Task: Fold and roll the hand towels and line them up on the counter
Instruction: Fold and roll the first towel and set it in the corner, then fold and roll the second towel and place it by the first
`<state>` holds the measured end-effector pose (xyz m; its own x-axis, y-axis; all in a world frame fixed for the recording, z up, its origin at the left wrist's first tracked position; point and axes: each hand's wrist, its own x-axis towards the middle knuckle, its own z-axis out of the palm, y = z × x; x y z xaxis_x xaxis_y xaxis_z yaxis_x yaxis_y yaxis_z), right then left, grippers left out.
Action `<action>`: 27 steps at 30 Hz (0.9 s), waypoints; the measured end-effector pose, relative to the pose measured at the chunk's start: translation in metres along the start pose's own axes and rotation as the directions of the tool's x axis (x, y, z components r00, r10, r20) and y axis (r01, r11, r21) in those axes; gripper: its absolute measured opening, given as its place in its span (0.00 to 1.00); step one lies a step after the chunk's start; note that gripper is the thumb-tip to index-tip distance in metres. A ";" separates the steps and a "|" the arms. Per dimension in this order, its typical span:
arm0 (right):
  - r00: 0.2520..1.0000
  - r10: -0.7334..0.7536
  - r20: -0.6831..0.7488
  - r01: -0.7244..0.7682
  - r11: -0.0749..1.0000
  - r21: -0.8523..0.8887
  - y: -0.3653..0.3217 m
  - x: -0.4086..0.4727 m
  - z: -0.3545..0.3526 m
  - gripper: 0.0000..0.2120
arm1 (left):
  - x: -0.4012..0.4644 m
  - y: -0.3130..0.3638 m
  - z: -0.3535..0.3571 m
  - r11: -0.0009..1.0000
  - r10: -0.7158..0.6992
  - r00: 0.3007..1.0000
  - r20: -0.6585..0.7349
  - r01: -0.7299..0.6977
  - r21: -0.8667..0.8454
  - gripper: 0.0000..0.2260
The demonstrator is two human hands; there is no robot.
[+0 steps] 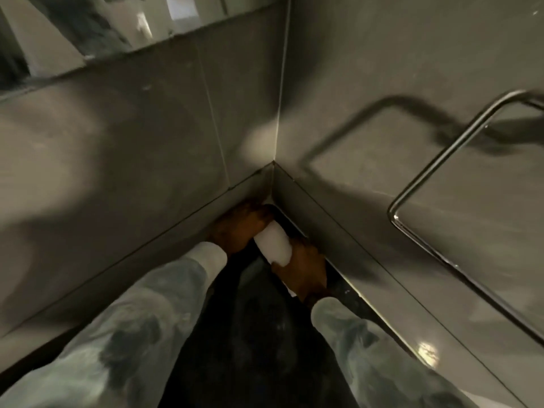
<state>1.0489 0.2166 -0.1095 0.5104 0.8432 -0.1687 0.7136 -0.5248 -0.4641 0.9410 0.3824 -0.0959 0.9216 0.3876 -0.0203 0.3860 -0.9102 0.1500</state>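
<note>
Room: grey tiled walls (147,136) are seen meeting at a corner, with a chrome rail (459,160) on the right wall.
Surface: a dark counter (265,334) is viewed from above, running into that corner.
Towel: one white rolled towel (272,245) is held at the counter's far corner, close to both walls.
Left hand: the left hand (240,228) is closed over the roll's far end.
Right hand: the right hand (303,270) is clamped on its near end.
Sleeves: pale mottled sleeves (141,334) are worn.
Handling: the towel is judged light, soft and prone to unrolling; it is best gripped at both ends, with the loose edge tucked underneath.
Other towels: none can be seen.
</note>
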 end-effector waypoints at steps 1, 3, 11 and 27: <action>1.000 0.010 0.002 -0.010 1.000 0.001 -0.001 -0.002 0.000 0.29 | 0.001 -0.001 -0.003 0.997 -0.064 0.998 0.010 0.065 -0.050 0.19; 0.999 0.028 0.023 -0.028 1.000 -0.009 -0.003 -0.007 -0.001 0.31 | 0.000 0.013 -0.010 0.992 -0.108 0.994 -0.006 0.107 -0.064 0.17; 0.994 -0.095 -0.051 0.087 0.986 -0.145 0.012 -0.069 -0.043 0.40 | -0.079 0.058 -0.011 0.973 -0.230 0.971 -0.062 0.229 -0.012 0.32; 0.885 -0.465 0.023 0.440 0.819 -0.369 -0.035 -0.294 -0.089 0.45 | -0.351 0.229 -0.087 0.679 -0.715 0.667 -0.211 0.734 0.019 0.30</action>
<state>0.9168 -0.0234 0.0333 0.1091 0.9929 0.0465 0.9858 -0.1021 -0.1331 0.7022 0.0509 0.0314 0.3301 0.9398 0.0882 0.9393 -0.3363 0.0683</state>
